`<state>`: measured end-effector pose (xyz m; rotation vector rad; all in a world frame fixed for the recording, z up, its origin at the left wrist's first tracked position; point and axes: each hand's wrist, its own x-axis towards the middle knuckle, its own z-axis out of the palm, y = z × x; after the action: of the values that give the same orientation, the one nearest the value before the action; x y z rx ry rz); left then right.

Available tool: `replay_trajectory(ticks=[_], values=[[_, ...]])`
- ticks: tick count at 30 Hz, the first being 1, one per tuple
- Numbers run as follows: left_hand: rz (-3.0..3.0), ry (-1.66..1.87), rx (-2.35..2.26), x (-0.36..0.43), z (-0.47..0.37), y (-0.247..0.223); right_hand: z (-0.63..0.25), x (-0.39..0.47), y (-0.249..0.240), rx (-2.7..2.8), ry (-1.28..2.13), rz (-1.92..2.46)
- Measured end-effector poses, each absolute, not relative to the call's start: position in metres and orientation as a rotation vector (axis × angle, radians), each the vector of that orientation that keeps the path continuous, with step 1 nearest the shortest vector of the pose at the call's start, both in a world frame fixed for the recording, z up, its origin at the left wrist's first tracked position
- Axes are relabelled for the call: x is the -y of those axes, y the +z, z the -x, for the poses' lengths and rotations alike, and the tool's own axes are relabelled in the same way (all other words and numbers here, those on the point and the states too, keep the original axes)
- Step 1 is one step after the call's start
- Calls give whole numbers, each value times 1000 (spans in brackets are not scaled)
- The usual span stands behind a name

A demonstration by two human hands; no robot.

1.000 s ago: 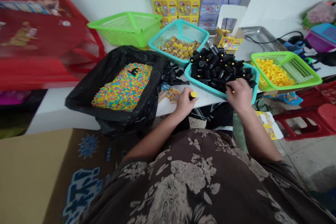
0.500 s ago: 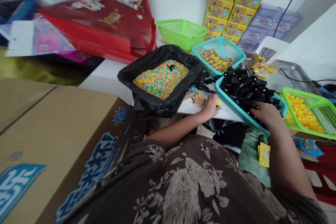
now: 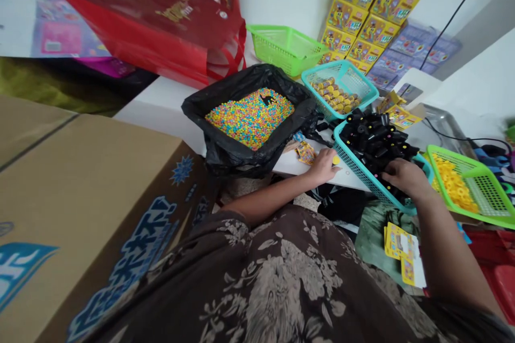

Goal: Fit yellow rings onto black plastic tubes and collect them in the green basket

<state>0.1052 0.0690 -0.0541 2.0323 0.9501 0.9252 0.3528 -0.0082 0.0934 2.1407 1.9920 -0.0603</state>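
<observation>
Head view: a yellow-topped piece [image 3: 336, 160] is pinched by the left hand [image 3: 322, 166], while black tubes [image 3: 373, 136] are best parted gently by the right hand [image 3: 407, 178], its grip unclear.

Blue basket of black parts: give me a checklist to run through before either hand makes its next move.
1. Left hand grips the yellow-topped piece: ok.
2. Right hand is at the black parts: ok, it reaches in among them.
3. Right hand has hold of a part: cannot tell, the fingertips are partly hidden.
4. Black parts all sit below the rim of the blue basket: not ok, they are heaped above it.
5. Coloured balls have nothing lying on them: not ok, a black object rests there.
</observation>
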Motion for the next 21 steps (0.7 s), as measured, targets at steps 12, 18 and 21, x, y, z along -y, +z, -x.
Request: replay_trajectory(ticks=[12,18,21], values=[[-2008,987,-908,-69,-106,-57,-334,-4,107,-1802,-207,-2148],[-1992,968,-907,-66,-108,-54,-336,6,131,-1967,-232,-2710],[-2026,949,-891,-64,-109,-52,-309,-13,134,-2247,-414,-2817]])
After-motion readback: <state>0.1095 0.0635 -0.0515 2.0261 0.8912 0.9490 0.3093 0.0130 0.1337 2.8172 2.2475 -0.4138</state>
